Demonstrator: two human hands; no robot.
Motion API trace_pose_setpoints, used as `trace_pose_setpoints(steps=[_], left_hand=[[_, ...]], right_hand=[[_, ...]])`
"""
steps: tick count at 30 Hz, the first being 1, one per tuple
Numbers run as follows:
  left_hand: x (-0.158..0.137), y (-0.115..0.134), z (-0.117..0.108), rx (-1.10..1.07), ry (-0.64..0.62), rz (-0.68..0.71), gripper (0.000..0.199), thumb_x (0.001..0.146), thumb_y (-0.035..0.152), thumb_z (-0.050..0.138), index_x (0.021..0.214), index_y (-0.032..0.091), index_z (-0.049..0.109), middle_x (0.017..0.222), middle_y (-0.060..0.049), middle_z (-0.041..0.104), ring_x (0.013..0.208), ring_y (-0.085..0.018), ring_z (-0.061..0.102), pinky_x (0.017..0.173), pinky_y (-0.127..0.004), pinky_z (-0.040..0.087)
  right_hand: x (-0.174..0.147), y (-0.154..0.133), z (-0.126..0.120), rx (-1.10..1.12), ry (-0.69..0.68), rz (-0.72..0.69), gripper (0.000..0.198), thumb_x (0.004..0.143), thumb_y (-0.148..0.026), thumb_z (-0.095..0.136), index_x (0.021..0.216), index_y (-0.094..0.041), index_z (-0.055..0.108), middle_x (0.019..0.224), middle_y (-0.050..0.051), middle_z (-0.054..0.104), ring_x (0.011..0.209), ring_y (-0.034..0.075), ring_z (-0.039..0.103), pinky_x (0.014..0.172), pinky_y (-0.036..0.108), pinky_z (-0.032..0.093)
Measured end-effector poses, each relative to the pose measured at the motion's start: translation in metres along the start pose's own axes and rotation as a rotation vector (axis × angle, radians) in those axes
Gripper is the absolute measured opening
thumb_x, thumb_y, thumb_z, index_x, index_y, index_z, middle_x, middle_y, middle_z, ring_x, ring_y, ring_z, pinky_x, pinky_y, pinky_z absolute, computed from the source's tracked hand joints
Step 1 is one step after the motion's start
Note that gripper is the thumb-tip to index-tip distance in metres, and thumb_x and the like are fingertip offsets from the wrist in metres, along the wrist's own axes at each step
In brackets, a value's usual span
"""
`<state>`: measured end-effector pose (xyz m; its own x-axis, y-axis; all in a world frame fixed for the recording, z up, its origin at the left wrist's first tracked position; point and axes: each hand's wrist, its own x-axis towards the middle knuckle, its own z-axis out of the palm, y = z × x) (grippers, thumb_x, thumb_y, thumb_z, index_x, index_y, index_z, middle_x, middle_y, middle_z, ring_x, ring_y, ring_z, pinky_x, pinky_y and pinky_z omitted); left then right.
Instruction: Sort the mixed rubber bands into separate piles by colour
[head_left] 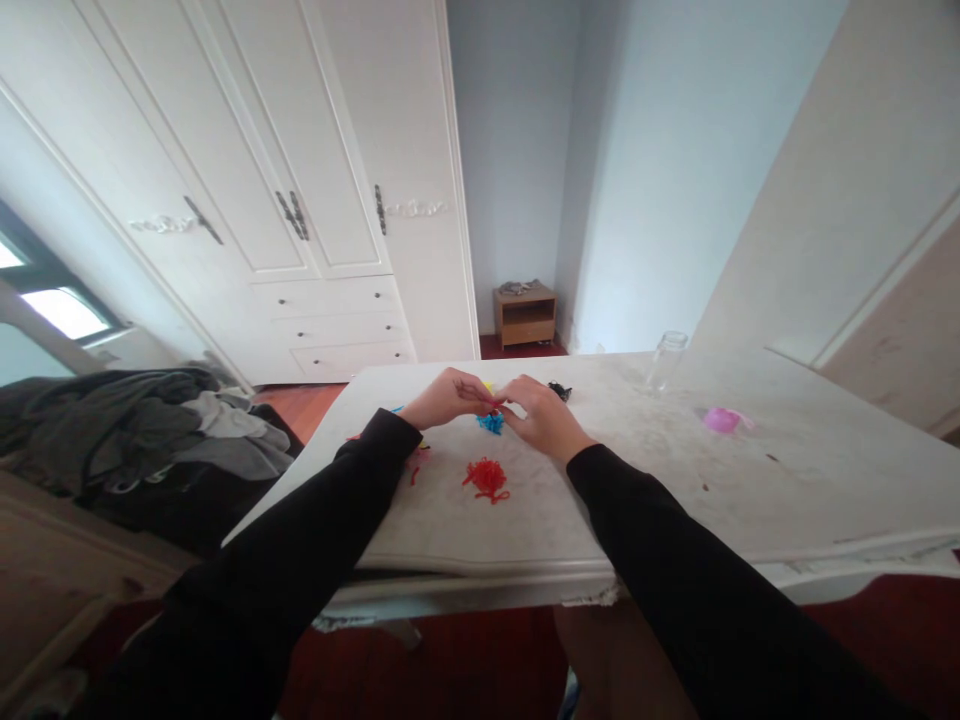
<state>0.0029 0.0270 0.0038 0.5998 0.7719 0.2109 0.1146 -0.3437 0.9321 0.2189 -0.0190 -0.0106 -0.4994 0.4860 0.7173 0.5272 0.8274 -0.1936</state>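
My left hand [452,396] and my right hand [536,410] meet above the table, fingertips closed in a pinch. Between them shows a small red strand [493,405], too small to make out fully. Just below the fingertips lies a heap of blue strands [491,424]. A larger tangle of red strands [487,476] rests nearer to me. Behind my fingers a bit of yellow [489,386] peeks out, mostly hidden. Beyond my right hand is a black clump [559,390]. Mixed coloured pieces [418,460] lie beside my left wrist, partly covered by the sleeve.
A clear glass jar [666,360] stands at the table's far side, right of my hands. Closer lies a pink, rounded, soft-looking thing [721,420]. The white table [645,500] has its front edge below my forearms. Clothes [135,430] are piled at left.
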Motion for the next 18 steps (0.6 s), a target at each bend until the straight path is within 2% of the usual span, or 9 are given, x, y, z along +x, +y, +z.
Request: trace_pose_setpoints(steps=[3,6,8,11,18], left_hand=[[-0.002,0.002,-0.001,-0.026,0.012,-0.01,0.035,0.065,0.037,0.093,0.082,0.011,0.078,0.083,-0.013,0.081,0.077,-0.022,0.079,0.076,-0.034,0.065],[-0.002,0.0,0.0,-0.01,0.055,-0.004,0.035,0.064,0.037,0.094,0.08,0.011,0.077,0.082,-0.013,0.081,0.075,-0.022,0.078,0.075,-0.034,0.065],[-0.001,-0.002,0.0,0.006,0.079,-0.003,0.036,0.064,0.038,0.094,0.079,0.011,0.077,0.081,-0.012,0.08,0.075,-0.021,0.078,0.075,-0.034,0.065],[-0.001,-0.003,0.0,0.042,0.082,-0.014,0.035,0.065,0.039,0.093,0.081,0.011,0.078,0.08,-0.011,0.08,0.074,-0.021,0.078,0.074,-0.032,0.066],[-0.002,-0.001,0.003,0.073,0.126,0.011,0.035,0.064,0.037,0.094,0.08,0.012,0.077,0.075,-0.007,0.078,0.067,-0.017,0.075,0.069,-0.029,0.065]], right_hand=[[-0.002,0.0,-0.003,0.054,0.056,0.051,0.012,0.092,-0.011,0.06,0.088,-0.019,0.068,0.086,0.007,0.072,0.086,0.022,0.062,0.081,0.035,0.048],[-0.007,-0.002,-0.011,0.132,0.13,0.195,0.009,0.085,-0.012,0.065,0.08,-0.02,0.067,0.079,0.004,0.069,0.076,0.018,0.06,0.07,0.031,0.044],[-0.009,-0.006,-0.017,0.249,0.128,0.303,0.006,0.08,-0.015,0.069,0.077,-0.019,0.068,0.075,0.002,0.068,0.069,0.015,0.059,0.063,0.029,0.041],[-0.008,-0.014,-0.024,0.437,0.022,0.385,0.002,0.076,-0.018,0.072,0.074,-0.018,0.07,0.07,0.0,0.069,0.064,0.013,0.058,0.06,0.027,0.038],[-0.007,-0.026,-0.019,0.758,-0.307,0.384,0.011,0.071,-0.019,0.077,0.081,-0.018,0.074,0.075,0.001,0.074,0.066,0.012,0.06,0.062,0.026,0.042]])
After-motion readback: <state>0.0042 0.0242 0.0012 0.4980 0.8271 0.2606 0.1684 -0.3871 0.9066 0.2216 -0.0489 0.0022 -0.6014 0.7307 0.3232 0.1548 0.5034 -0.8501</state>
